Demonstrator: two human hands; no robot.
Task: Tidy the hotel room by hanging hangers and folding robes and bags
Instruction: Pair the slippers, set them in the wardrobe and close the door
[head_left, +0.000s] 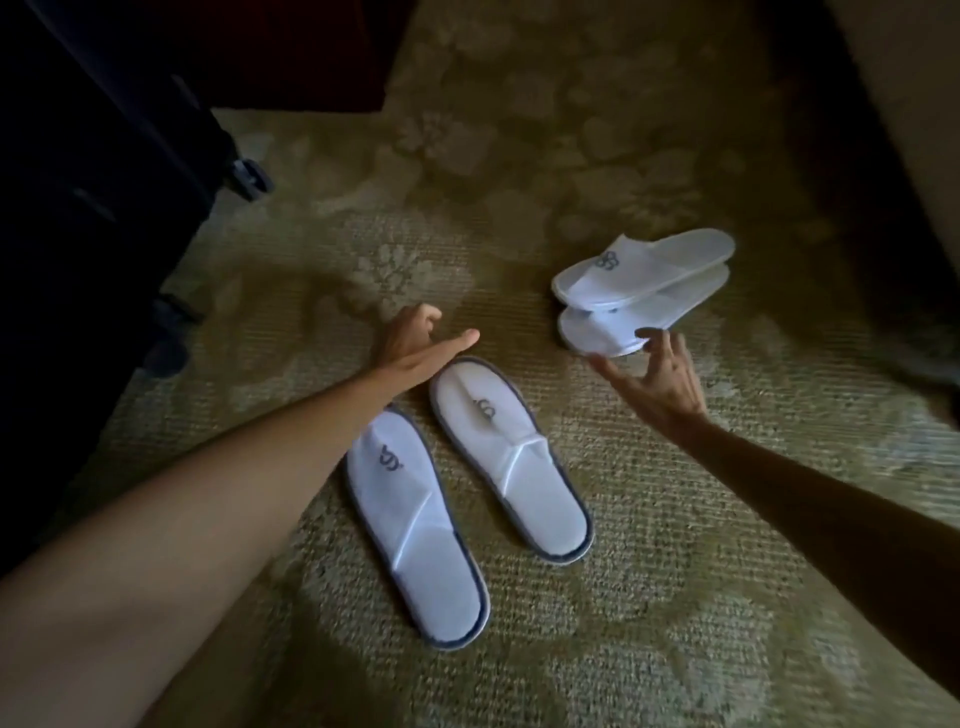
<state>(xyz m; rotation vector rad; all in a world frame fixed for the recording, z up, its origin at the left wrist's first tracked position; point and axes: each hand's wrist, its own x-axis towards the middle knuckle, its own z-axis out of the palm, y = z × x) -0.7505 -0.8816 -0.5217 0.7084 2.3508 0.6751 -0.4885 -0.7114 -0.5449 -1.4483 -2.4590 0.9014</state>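
Two white closed-toe slippers with grey trim lie side by side on the carpet, the left one (410, 525) and the right one (511, 462). Two white open-toe slippers (644, 283) lie stacked at the right, farther off. My left hand (415, 338) reaches out just past the toes of the closed pair, fingers loose, holding nothing. My right hand (657, 384) is spread, its fingertips at the near edge of the lower open-toe slipper (602, 332); whether they touch it is unclear.
A dark suitcase (104, 182) with wheels stands at the left. Patterned olive carpet (623, 571) covers the floor. A dark piece of furniture (311, 47) stands at the back left, and a pale wall or panel (914, 104) rises at the right.
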